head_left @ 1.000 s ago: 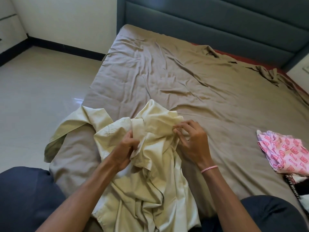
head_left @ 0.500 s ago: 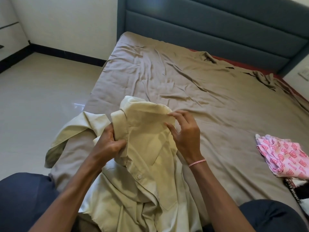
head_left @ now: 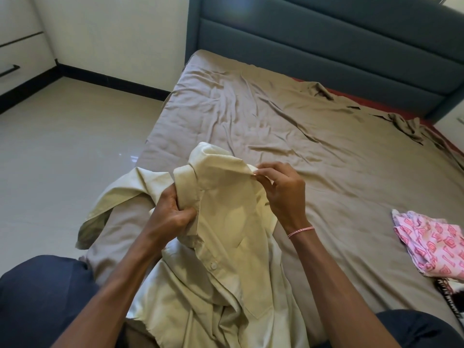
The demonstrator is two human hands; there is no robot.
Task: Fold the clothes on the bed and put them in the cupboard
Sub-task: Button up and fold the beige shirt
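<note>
head view: a pale yellow shirt (head_left: 226,222) is held up over the near edge of the bed (head_left: 313,136), with its lower part bunched between the person's knees and one sleeve trailing off the bed's left side. the left grip (head_left: 173,214) is curled round the front edge below the collar. the right grip (head_left: 283,194) pinches the collar's far end. a pink printed garment (head_left: 431,242) lies well apart, on the right.

**2 hands up, both gripping**

Both bare forearms reach forward from the lower edge, with the hands held up side by side. The left hand (head_left: 173,214) is curled into a fist, clamping a bunch of the shirt (head_left: 226,217). The right hand (head_left: 283,194), slightly higher and back to the camera, pinches the shirt's edge between thumb and fingertips (head_left: 262,173). A band (head_left: 300,231) circles its wrist.
</note>
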